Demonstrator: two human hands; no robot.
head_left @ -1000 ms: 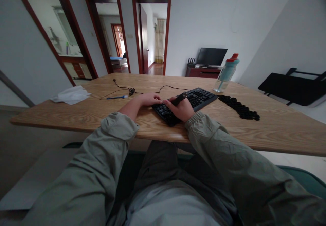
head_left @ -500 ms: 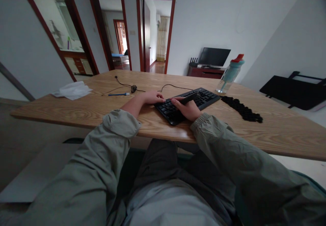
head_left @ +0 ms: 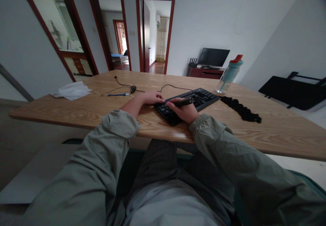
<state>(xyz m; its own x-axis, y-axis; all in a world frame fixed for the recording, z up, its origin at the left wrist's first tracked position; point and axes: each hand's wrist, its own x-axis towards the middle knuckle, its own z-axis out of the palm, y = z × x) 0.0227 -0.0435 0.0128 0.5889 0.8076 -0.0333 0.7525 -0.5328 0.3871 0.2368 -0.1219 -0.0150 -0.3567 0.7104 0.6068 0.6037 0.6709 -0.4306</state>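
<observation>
A black keyboard (head_left: 201, 98) lies slanted on the wooden table (head_left: 76, 110) in front of me. My right hand (head_left: 184, 112) rests over its near end, closed around a dark, slim tool (head_left: 183, 102) that lies almost flat above the keys. My left hand (head_left: 151, 98) lies at the keyboard's left end, its fingers together and pointing at the keys; I cannot make out whether they hold anything. A heap of loose black keycaps (head_left: 240, 109) lies to the right of the keyboard.
A clear water bottle with a red cap (head_left: 228, 74) stands behind the keyboard. A black cable (head_left: 131, 89) and a blue pen (head_left: 117, 94) lie left of my hands, and a white cloth (head_left: 71, 91) lies at the far left. A black chair (head_left: 292, 90) stands to the right.
The dark tool in my right hand has tipped from slanting upward to nearly level over the keys. My left hand has stayed at the keyboard's left end.
</observation>
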